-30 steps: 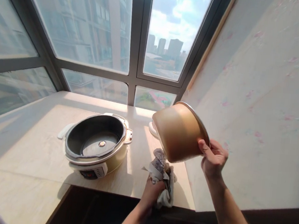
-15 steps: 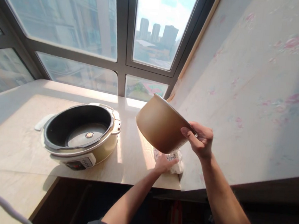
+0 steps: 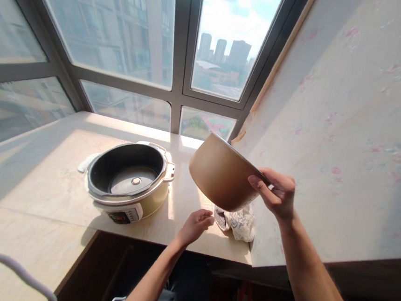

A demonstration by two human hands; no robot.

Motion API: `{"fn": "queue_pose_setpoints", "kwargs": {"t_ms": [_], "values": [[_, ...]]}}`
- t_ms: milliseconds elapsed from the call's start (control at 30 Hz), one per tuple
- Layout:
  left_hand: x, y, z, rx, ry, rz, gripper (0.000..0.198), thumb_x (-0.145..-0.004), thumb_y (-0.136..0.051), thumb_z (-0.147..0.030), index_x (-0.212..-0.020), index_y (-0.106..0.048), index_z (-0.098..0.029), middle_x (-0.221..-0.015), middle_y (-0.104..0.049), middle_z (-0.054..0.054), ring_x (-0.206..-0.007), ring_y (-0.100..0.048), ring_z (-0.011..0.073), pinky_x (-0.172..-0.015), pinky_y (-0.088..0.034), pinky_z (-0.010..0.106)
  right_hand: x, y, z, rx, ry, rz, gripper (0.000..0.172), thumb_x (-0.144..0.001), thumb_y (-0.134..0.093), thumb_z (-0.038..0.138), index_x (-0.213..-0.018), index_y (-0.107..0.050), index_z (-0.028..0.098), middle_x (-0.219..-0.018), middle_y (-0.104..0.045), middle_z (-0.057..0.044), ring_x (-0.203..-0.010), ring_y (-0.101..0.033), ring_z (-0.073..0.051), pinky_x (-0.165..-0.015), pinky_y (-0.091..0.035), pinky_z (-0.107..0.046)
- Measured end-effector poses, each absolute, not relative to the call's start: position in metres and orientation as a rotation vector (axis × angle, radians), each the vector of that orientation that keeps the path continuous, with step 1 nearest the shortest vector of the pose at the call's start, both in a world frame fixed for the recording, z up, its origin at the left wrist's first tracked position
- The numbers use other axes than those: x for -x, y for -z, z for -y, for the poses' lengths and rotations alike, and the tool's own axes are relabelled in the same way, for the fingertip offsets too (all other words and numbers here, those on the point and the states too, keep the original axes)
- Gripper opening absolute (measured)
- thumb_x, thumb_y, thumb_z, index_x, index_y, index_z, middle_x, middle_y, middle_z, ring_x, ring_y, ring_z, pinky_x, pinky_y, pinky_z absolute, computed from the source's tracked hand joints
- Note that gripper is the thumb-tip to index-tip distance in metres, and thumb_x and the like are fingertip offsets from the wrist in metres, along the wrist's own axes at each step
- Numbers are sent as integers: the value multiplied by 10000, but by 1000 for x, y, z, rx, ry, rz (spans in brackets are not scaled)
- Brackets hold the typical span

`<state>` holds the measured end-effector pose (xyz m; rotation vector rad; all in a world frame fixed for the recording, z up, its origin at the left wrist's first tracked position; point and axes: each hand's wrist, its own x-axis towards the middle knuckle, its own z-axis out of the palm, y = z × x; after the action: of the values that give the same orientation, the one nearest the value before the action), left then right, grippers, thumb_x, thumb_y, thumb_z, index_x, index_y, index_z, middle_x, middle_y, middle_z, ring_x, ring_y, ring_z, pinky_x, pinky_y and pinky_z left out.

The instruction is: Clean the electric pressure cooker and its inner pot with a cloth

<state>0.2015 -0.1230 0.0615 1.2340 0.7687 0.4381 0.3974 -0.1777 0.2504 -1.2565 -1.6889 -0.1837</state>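
My right hand [image 3: 275, 193] grips the rim of a golden-brown inner pot [image 3: 221, 173], held tilted in the air above the counter's right end. A crumpled patterned cloth [image 3: 238, 222] lies on the counter just below the pot, by the wall. My left hand [image 3: 195, 225] hovers just left of the cloth, fingers loosely curled and holding nothing. An open electric cooker base [image 3: 129, 186], with a dark cavity and a gold body, stands on the counter to the left.
The pale stone counter [image 3: 36, 178] runs under a large window [image 3: 126, 36]. A flowered wall panel [image 3: 345, 135] closes off the right side. A white lid or handle piece [image 3: 86, 161] lies behind the cooker. A white cable [image 3: 11, 269] crosses the lower left.
My left hand has let go of the cloth, which now lies on the counter, and has drawn back to the left. The pot has tipped more upright in my right hand.
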Motion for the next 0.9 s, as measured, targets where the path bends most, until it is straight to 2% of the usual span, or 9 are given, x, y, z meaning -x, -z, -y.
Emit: {"fn": "queue_pose_setpoints", "kwargs": {"t_ms": [200, 267, 367, 500, 700, 833, 900], "values": [[-103, -147, 115, -1039, -686, -654, 441, -796, -766, -511, -986, -755, -114, -840, -777, 131, -714, -738, 228, -735, -584, 365, -393, -257, 169, 1234, 227, 1792, 61, -912, -692, 223, -856, -716, 219, -593, -604, 44, -475, -489, -104, -461, -400, -236], [-80, -174, 107, -1026, -890, -670, 406, -808, -766, -492, -985, -762, -127, -804, -772, 109, -698, -733, 220, -741, -590, 368, -387, -262, 163, 1219, 255, 1812, 59, -910, -701, 226, -852, -711, 220, -574, -591, 53, -456, -472, -97, -452, -401, -229], [-57, -200, 88, -1031, -1227, -723, 384, -816, -758, -465, -1031, -756, -148, -922, -787, 108, -882, -750, 244, -889, -583, 398, -369, -273, 153, 1167, 309, 1871, 44, -909, -711, 229, -867, -708, 221, -561, -592, 58, -435, -477, -93, -455, -417, -221], [-37, -211, 57, -1100, -1466, -782, 414, -809, -762, -448, -1109, -726, -165, -1153, -759, 117, -1148, -691, 264, -1097, -477, 432, -336, -289, 135, 1062, 380, 1971, 58, -916, -713, 260, -877, -720, 218, -566, -627, 43, -423, -511, -103, -455, -422, -233], [-11, -216, 19, -880, -1440, -797, 419, -790, -741, -460, -1102, -677, -188, -1259, -710, 115, -1318, -600, 284, -1185, -386, 456, -285, -303, 100, 956, 414, 2117, 177, -964, -664, 362, -873, -727, 224, -573, -649, 21, -447, -544, -119, -492, -424, -251], [4, -220, -4, -825, -1411, -817, 495, -788, -731, -540, -1150, -640, -213, -1439, -606, 125, -1481, -431, 302, -1230, -313, 456, -252, -307, 77, 934, 392, 2266, 228, -986, -624, 403, -877, -718, 226, -570, -628, 9, -476, -529, -133, -512, -389, -276], [12, -223, -14, -875, -1398, -808, 545, -773, -734, -599, -1151, -636, -219, -1438, -605, 131, -1517, -370, 320, -1230, -306, 458, -236, -307, 68, 860, 391, 2333, 192, -986, -631, 376, -896, -709, 225, -561, -603, 18, -473, -508, -131, -516, -365, -283]]}}
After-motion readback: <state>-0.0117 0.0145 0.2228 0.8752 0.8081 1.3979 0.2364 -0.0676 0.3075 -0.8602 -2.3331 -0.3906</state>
